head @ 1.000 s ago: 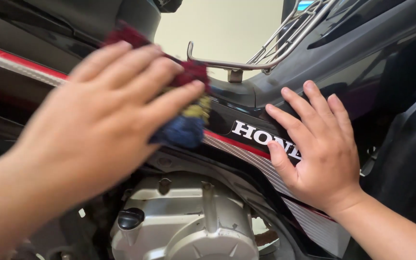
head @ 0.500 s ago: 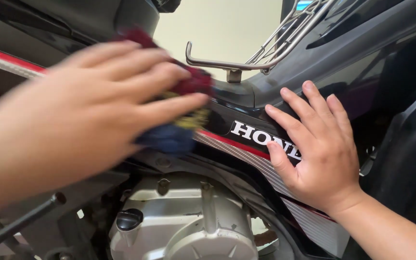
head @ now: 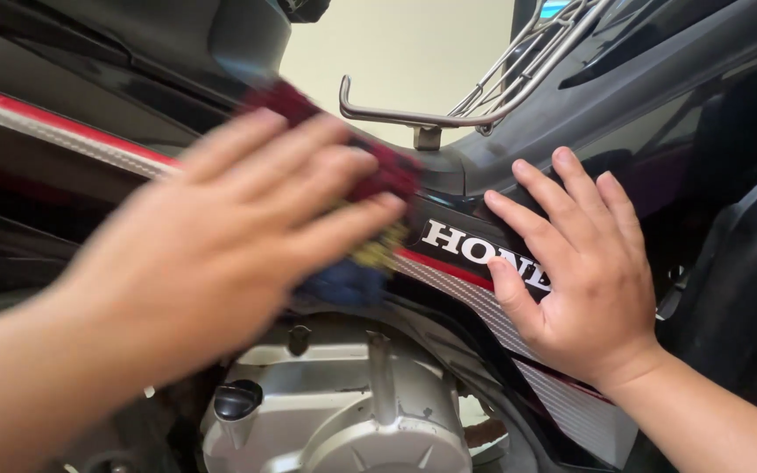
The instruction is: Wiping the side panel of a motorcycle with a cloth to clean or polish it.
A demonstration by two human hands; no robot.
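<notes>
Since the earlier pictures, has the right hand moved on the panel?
No. The right hand lies flat at the same spot on the black panel, its fingers equally near the metal hook.

Glossy black plastic fairing; soft cloth rag; matt cast-metal engine cover; shiny metal rack.

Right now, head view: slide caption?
Left hand presses a cloth on a black motorbike panel; right hand rests flat beside it.
</notes>
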